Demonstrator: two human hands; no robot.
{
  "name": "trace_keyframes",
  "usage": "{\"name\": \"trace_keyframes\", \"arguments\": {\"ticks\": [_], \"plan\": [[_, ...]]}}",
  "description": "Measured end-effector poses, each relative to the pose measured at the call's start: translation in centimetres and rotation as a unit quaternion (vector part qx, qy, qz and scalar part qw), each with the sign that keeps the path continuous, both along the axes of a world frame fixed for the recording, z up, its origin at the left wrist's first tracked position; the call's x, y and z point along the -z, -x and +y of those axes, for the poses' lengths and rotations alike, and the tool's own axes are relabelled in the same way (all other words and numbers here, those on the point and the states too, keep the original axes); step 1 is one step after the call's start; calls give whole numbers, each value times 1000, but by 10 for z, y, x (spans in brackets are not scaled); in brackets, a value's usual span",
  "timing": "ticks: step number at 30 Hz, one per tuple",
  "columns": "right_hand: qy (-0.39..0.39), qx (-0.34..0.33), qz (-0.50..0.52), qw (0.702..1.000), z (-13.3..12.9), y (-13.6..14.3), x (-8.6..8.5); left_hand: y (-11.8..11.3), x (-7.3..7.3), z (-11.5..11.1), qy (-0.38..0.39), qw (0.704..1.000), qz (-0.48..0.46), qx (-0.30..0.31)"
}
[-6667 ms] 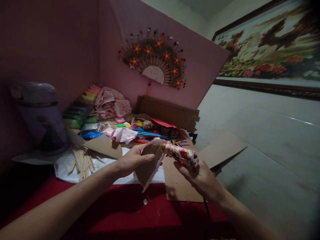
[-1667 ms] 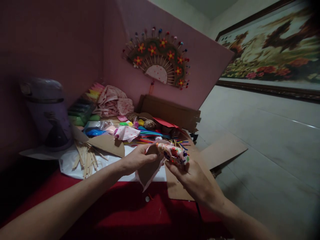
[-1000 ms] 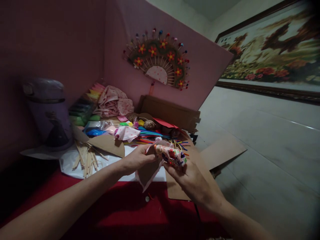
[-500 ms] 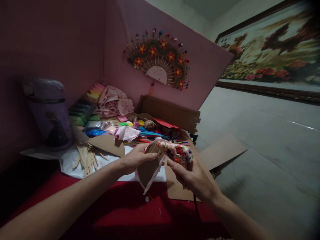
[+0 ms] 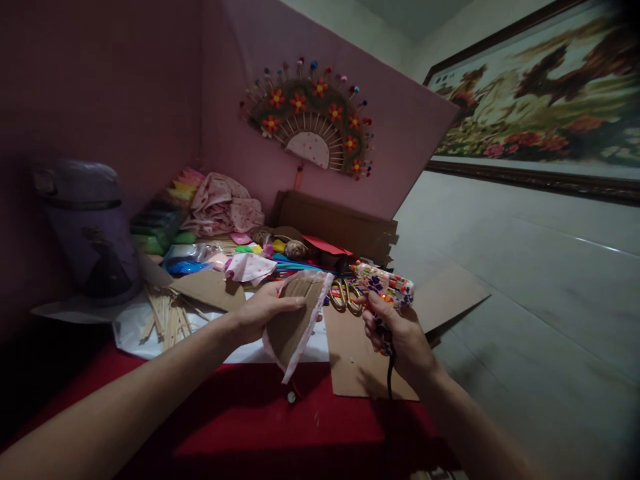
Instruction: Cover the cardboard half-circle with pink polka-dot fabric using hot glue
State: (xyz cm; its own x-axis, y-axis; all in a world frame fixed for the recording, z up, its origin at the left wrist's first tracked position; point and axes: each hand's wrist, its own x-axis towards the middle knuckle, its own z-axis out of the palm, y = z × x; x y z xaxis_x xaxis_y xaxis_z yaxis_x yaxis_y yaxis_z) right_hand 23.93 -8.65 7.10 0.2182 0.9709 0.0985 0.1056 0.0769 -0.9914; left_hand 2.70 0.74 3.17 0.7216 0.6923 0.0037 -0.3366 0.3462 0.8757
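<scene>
My left hand [image 5: 267, 310] pinches a half-round cardboard piece [image 5: 293, 327], thumb on the bare brown face. Pale fabric with pink dots wraps over the edges of that piece. In my right hand [image 5: 400, 337] is a glue gun [image 5: 383, 283] with a flowered pattern, held by its grip with a dark cord hanging below. Its nozzle points left toward the cardboard piece, with a gap between them. Gold-handled scissors [image 5: 345, 297] lie behind, between the two hands. A flat cardboard sheet [image 5: 350, 363] is under the glue gun.
Wooden sticks [image 5: 167, 317], another half-round cardboard piece [image 5: 207, 288], dotted fabric [image 5: 250, 268] and twine balls [image 5: 295, 249] crowd the table's left and back. A purple bottle [image 5: 87, 233] stands far left. A decorated fan [image 5: 313, 127] is on the pink board behind. Red cloth [image 5: 240, 413] covers the front.
My right hand has drawn the glue gun away to the right from the cardboard piece, uncovering the scissors. My left hand still holds the piece, now turned more toward view.
</scene>
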Motion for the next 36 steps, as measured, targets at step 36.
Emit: {"name": "trace_keyframes", "arguments": {"ticks": [36], "plan": [[-29,-35,-247,968,8,-5,1,11,-3,5,-53,995,-43,66]]}}
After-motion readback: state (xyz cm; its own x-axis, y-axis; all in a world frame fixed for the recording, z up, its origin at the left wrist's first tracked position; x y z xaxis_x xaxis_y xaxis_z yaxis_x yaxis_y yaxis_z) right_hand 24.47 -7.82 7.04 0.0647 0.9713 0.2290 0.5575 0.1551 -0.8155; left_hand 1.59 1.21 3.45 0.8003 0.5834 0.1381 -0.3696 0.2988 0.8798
